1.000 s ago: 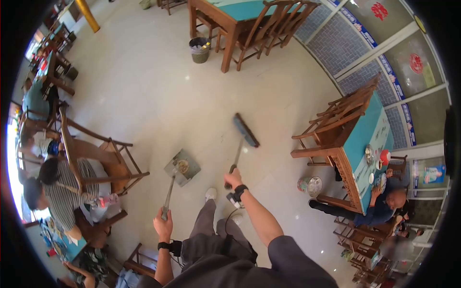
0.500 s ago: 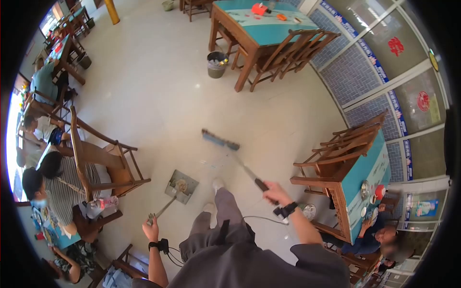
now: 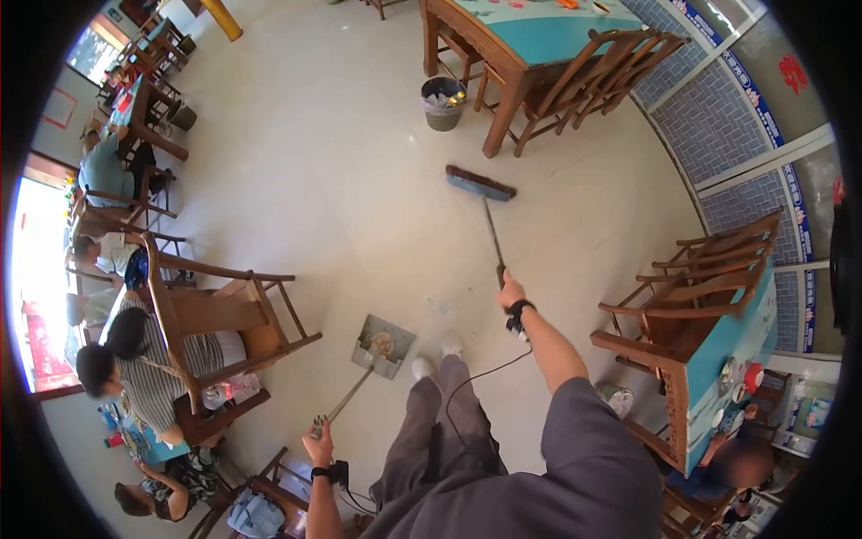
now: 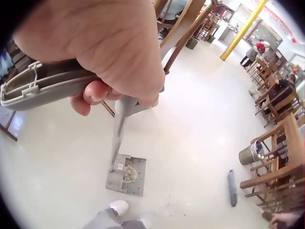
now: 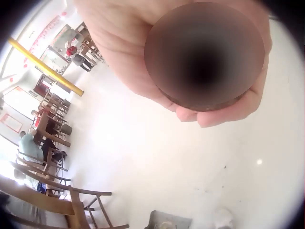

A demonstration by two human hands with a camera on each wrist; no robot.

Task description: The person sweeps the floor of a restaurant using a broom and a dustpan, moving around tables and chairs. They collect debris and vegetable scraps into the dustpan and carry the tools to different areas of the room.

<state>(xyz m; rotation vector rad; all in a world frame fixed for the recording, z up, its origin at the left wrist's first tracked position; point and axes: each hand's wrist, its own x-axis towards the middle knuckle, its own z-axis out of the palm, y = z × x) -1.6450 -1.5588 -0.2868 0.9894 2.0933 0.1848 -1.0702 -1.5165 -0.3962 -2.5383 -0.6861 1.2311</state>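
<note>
In the head view my left hand (image 3: 321,446) grips the long handle of a grey dustpan (image 3: 398,348), which sits low at the floor with light-coloured litter in its pan. The left wrist view shows the fingers curled round the grey handle grip (image 4: 50,88). My right hand (image 3: 510,290) holds a broom by the dark upper end of its stick (image 3: 492,235). Its blue-grey broom head (image 3: 480,183) with dark bristles is on the floor ahead, beyond the dustpan. The handle end (image 5: 205,57) fills the palm in the right wrist view, dark and blurred.
Small scraps (image 3: 449,301) lie on the pale floor before my shoes. A waste bin (image 3: 443,105) stands by a table (image 3: 530,36) ahead. A wooden chair (image 3: 224,314) and seated people are at left; another table (image 3: 732,332) with chairs is at right. A cable hangs from my right wrist.
The broom head swung left nearer the dustpan, then forward and right toward the bin. My right arm now reaches further forward. The dustpan stays low by my feet, which have shifted.
</note>
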